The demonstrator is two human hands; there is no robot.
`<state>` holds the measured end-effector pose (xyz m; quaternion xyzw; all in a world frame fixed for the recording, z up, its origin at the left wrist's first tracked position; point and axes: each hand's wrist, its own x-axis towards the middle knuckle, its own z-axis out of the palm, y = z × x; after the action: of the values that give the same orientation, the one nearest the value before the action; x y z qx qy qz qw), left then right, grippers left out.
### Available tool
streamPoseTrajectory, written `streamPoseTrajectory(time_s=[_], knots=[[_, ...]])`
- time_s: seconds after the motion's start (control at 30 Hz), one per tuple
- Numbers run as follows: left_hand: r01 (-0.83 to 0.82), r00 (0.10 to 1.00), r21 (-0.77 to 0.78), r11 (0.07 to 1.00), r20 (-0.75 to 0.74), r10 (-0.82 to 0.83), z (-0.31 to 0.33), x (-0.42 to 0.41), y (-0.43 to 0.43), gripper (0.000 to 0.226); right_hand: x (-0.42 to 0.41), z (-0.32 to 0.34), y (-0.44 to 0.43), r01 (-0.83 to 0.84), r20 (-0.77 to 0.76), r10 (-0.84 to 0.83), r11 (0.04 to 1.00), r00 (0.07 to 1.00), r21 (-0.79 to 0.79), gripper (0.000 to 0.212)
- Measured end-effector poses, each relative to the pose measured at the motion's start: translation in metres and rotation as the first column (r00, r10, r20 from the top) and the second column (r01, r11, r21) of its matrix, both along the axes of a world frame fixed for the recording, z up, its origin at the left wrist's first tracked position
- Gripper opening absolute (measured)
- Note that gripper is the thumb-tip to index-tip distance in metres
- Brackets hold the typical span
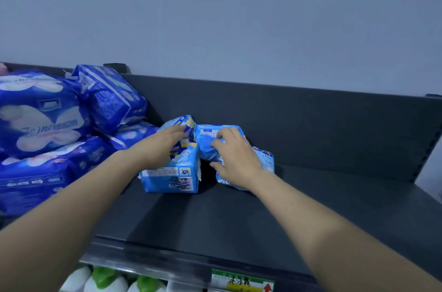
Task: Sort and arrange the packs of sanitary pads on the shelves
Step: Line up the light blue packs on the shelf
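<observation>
We face a plain grey-blue wall (239,16) above a dark shelf (311,208). Big dark-blue packs (43,124) pile up at the shelf's left end. At mid-shelf sit small pale-blue packs (172,179). Our left hand (165,145) lies flat, fingers straight, on one. Our right hand (235,155) curls around a crumpled pack (205,145). White bottles (105,282) stand below.

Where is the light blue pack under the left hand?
In the head view the light blue pack sits on the shelf, between the dark blue packs at left and the crumpled pack under the right hand.
</observation>
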<state>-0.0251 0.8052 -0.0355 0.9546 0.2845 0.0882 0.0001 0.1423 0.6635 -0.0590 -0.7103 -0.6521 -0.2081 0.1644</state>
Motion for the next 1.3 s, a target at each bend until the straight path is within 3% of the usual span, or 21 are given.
streamPoseTrajectory(time_s=[0.07,0.13,0.17,0.2,0.23,0.27,0.3,0.37,0.4,0.5,0.57,0.63,0.7,0.77,0.87,0.97,1.13,1.3], knots=[[-0.044,0.991,-0.130,0.991,0.124,0.060,-0.001,0.002,0.000,0.058,-0.002,0.005,-0.002,-0.076,-0.193,0.078,0.997,0.978,0.019,0.049],[-0.002,0.979,-0.250,0.968,0.199,0.054,0.000,0.003,0.004,0.037,-0.001,0.012,-0.003,-0.086,-0.378,0.109,0.993,0.920,0.077,0.051],[0.025,0.986,-0.325,0.945,0.163,0.029,0.003,-0.001,0.002,0.032,0.000,0.020,-0.005,-0.083,-0.470,0.094,0.996,0.878,0.046,0.051],[0.035,0.996,-0.397,0.917,0.084,-0.001,0.007,-0.003,0.003,0.053,0.003,0.027,-0.008,-0.093,-0.548,0.065,0.995,0.834,-0.023,0.052],[0.005,0.999,-0.433,0.901,-0.038,-0.024,0.010,-0.006,0.004,0.088,0.007,0.034,-0.011,-0.115,-0.594,0.018,0.986,0.804,-0.124,0.054],[-0.037,0.989,-0.410,0.911,-0.148,-0.027,0.013,-0.006,0.004,0.114,0.013,0.041,-0.015,-0.136,-0.596,-0.019,0.967,0.803,-0.214,0.055],[-0.048,0.975,-0.355,0.934,-0.218,-0.032,0.015,-0.006,0.003,0.120,0.016,0.048,-0.019,-0.124,-0.540,-0.056,0.949,0.840,-0.291,0.057],[-0.055,0.966,-0.257,0.965,-0.258,-0.013,0.016,-0.006,0.007,0.103,0.024,0.051,-0.021,0.031,-0.329,-0.163,0.928,0.930,-0.372,0.067],[-0.064,0.965,-0.227,0.972,-0.262,0.002,0.018,-0.007,0.009,0.095,0.025,0.052,-0.022,0.157,-0.245,-0.271,0.903,0.931,-0.400,0.075],[-0.103,0.947,-0.182,0.978,-0.318,0.041,0.024,-0.012,0.008,0.086,0.017,0.052,-0.024,0.351,-0.191,-0.506,0.780,0.841,-0.518,0.090],[-0.115,0.937,-0.182,0.977,-0.347,0.046,0.027,-0.016,0.005,0.086,0.011,0.047,-0.022,0.300,-0.191,-0.449,0.803,0.873,-0.516,0.090],[-0.122,0.938,-0.201,0.972,-0.345,0.046,0.026,-0.018,0.002,0.086,0.005,0.045,-0.021,0.163,-0.288,-0.354,0.836,0.890,-0.524,0.098],[-0.118,0.947,-0.205,0.972,-0.318,0.048,0.023,-0.021,0.002,0.087,0.002,0.047,-0.021,0.045,-0.377,-0.323,0.808,0.868,-0.588,0.110],[-0.112,0.956,-0.220,0.969,-0.289,0.045,0.022,-0.023,0.004,0.088,0.002,0.047,-0.022,0.008,-0.397,-0.294,0.812,0.869,-0.584,0.109],[-0.130,0.967,-0.239,0.962,-0.246,0.070,0.021,-0.020,0.001,0.084,-0.006,0.037,-0.019,0.180,-0.269,-0.307,0.894,0.913,-0.410,0.092],[-0.151,0.962,-0.193,0.970,-0.256,0.098,0.020,-0.014,-0.006,0.085,-0.016,0.021,-0.012,0.370,-0.129,-0.417,0.885,0.900,-0.284,0.089],[-0.156,0.970,-0.226,0.962,-0.216,0.107,0.026,-0.008,-0.020,0.095,-0.010,0.019,-0.020,0.249,-0.360,-0.372,0.905,0.856,-0.343,0.089],[-0.048,0.996,-0.250,0.967,-0.082,0.028,0.042,0.009,-0.053,0.085,0.006,0.019,-0.063,0.260,-0.312,-0.362,0.910,0.878,-0.324,0.070]])
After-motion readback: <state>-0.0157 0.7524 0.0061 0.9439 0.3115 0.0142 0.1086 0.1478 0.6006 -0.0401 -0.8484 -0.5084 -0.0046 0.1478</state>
